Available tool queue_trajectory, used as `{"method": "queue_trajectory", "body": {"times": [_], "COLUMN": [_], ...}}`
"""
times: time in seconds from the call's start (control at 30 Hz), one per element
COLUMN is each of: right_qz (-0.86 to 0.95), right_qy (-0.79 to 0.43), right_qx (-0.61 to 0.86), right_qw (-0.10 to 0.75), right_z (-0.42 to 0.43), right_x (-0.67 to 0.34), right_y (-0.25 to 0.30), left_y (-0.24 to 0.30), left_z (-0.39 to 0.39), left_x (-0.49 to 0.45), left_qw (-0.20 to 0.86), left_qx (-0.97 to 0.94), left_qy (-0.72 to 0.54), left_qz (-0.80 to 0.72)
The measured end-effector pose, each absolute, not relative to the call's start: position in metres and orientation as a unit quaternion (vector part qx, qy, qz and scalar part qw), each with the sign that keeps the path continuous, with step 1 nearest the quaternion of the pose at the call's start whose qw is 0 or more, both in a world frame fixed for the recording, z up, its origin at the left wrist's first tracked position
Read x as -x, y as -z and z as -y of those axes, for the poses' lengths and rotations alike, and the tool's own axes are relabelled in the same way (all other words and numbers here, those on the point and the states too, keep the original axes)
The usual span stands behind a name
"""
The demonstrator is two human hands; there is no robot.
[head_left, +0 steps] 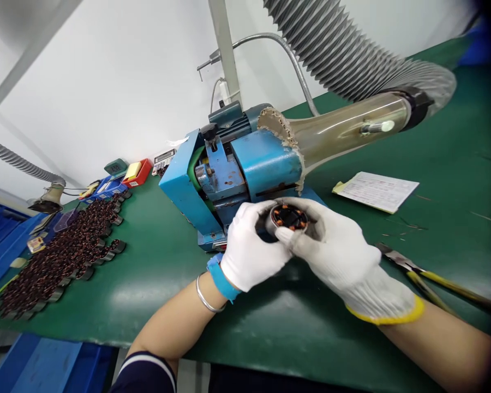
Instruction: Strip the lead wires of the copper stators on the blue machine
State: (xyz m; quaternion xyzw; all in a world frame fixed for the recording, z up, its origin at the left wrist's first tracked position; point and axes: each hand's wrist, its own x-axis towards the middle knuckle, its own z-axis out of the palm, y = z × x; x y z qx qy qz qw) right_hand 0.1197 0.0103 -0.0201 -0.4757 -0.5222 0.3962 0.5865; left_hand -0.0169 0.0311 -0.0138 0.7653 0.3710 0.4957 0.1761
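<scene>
Both hands wear white knit gloves and together hold a round wound stator [288,217] with copper coils, just in front of a blue bench machine [229,169]. My left hand [251,245], with a blue cuff and a metal bracelet on the wrist, wraps its fingers round the stator's left side. My right hand [335,248], with a yellow cuff, grips the right side, thumb across the front rim.
A large heap of similar wound stators [65,251] lies at the left on the green table [155,273]. Yellow-handled pliers [425,273] lie at the right, a paper sheet [376,191] behind them. A ribbed extraction hose [343,49] with a clear nozzle [352,128] reaches the machine. Blue bins [8,240] stand far left.
</scene>
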Motion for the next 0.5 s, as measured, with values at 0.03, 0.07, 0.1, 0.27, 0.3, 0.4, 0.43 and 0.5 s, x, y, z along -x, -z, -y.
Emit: {"method": "queue_trajectory", "body": {"times": [0.03, 0.07, 0.1, 0.27, 0.3, 0.4, 0.43, 0.5], "right_qz": [0.553, 0.585, 0.617, 0.766, 0.798, 0.861, 0.867, 0.866], "right_qy": [-0.369, -0.34, -0.308, -0.09, -0.058, 0.011, 0.028, 0.047], "right_qx": [0.476, 0.472, 0.463, 0.362, 0.328, 0.247, 0.241, 0.254], "right_qw": [0.575, 0.565, 0.557, 0.523, 0.502, 0.445, 0.435, 0.429], "right_z": [-0.008, -0.006, -0.004, -0.003, -0.004, -0.007, -0.007, -0.007], "right_x": [-0.124, -0.129, -0.134, -0.158, -0.16, -0.158, -0.156, -0.153], "right_y": [0.02, 0.02, 0.019, 0.008, 0.005, 0.004, 0.005, 0.009], "left_y": [0.015, 0.017, 0.019, 0.021, 0.02, 0.016, 0.015, 0.015], "left_z": [-0.029, -0.028, -0.027, -0.026, -0.026, -0.026, -0.026, -0.027], "left_x": [0.019, 0.022, 0.025, 0.039, 0.04, 0.041, 0.04, 0.04], "left_qw": [0.169, 0.169, 0.175, 0.257, 0.28, 0.333, 0.344, 0.365], "left_qx": [-0.772, -0.778, -0.782, -0.764, -0.755, -0.742, -0.74, -0.733], "left_qy": [-0.502, -0.506, -0.506, -0.461, -0.447, -0.428, -0.429, -0.431], "left_qz": [-0.351, -0.332, -0.319, -0.372, -0.389, -0.394, -0.387, -0.379]}}
